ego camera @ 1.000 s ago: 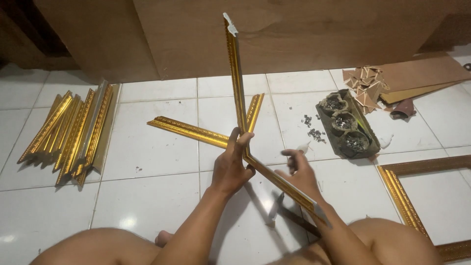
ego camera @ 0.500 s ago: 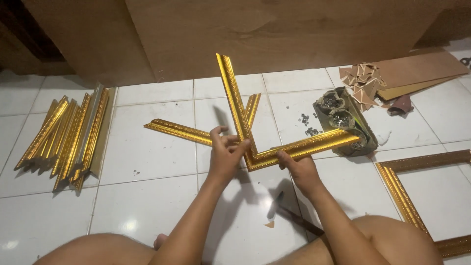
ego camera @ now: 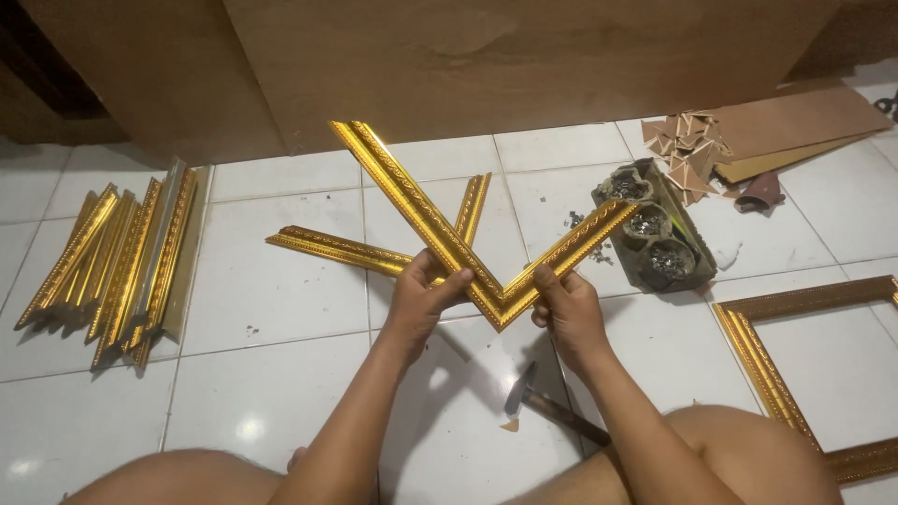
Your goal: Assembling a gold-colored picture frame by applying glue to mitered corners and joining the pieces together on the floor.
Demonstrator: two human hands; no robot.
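A: What are your hands doing?
B: Your left hand [ego camera: 419, 297] and right hand [ego camera: 567, 309] each grip one arm of the gold V-shaped moulding [ego camera: 486, 251], held above the hammer [ego camera: 552, 410] on the floor.

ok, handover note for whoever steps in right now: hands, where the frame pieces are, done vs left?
Left hand grips the long arm of the joined gold corner piece; right hand grips the short arm. The V is held above the tiled floor.
Loose mouldings lie beneath it, the stack of cut strips far left, hammer by the knees, nail tray right.
Done: one corner joined; a finished frame at right.
Left: remaining sides.
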